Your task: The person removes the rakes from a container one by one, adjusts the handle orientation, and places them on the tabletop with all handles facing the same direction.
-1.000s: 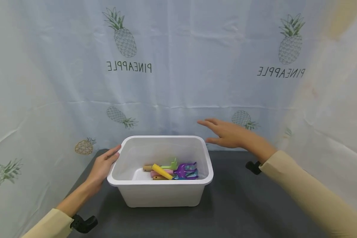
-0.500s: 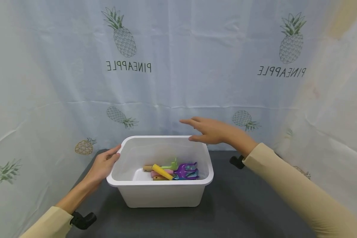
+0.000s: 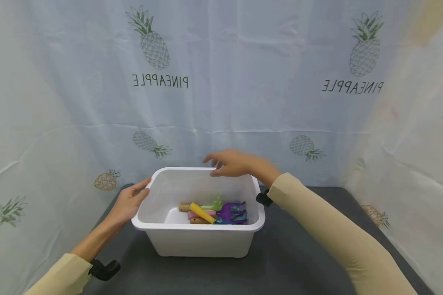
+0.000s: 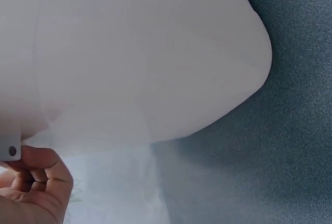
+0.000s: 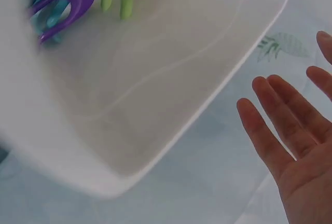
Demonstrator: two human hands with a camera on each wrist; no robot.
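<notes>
A white plastic tub [image 3: 201, 243] stands on the dark table. My left hand [image 3: 127, 203] grips its left rim; the left wrist view shows that hand's curled fingers [image 4: 46, 164] at the rim. Inside the tub lies a pile of small garden tools: a purple hand fork [image 3: 229, 211], a green rake-like tool [image 3: 215, 203], a yellow handle [image 3: 201, 212] across the top, and pink and wooden handles. Teal metal shows under the purple fork. My right hand [image 3: 234, 163], holding nothing, is over the tub's back rim, fingers spread in the right wrist view.
A pale curtain [image 3: 221, 82] printed with pineapples hangs behind the table and along both sides. The dark tabletop [image 3: 299, 246] extends in front of the tub and to its right. Each wrist carries a black strap mount [image 3: 105, 270].
My right hand has moved left, from beyond the tub's right back corner to over the back rim, its fingers bending a little downward. My left hand and the tools stay put.
</notes>
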